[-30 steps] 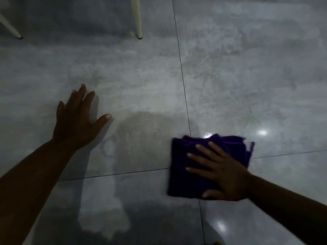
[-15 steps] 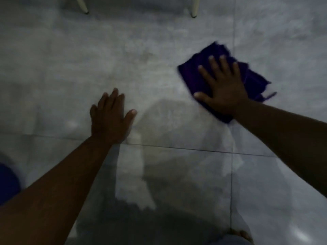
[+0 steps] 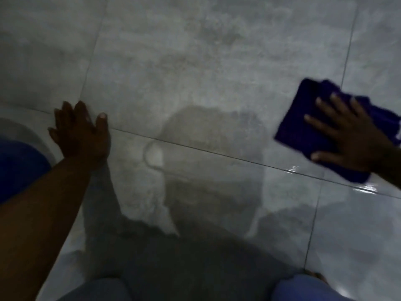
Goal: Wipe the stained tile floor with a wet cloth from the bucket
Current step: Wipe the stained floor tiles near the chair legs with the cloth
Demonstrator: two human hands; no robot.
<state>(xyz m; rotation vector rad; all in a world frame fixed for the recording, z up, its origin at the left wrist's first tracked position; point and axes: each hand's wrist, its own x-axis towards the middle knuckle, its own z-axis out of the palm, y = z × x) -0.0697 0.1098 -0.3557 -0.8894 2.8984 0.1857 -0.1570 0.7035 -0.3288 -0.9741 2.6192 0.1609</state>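
Swept rightward since half a second ago, the folded purple wet cloth [image 3: 303, 135] lies under the right hand [image 3: 355, 142], fingers [image 3: 325, 107] spread flat on it. Ahead of the fingertips the grey tile floor [image 3: 195, 51] looks dull, probably unwiped; the left hand [image 3: 82, 135] braces, fingers loosely together.

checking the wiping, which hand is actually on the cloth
The right hand, spread flat on the purple cloth at the frame's right. The left hand rests bare on the tile floor, apart from it.

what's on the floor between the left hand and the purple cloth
In the head view, only bare grey tile floor lies between the left hand and the purple cloth: a grout line, a dark shadow, no objects.
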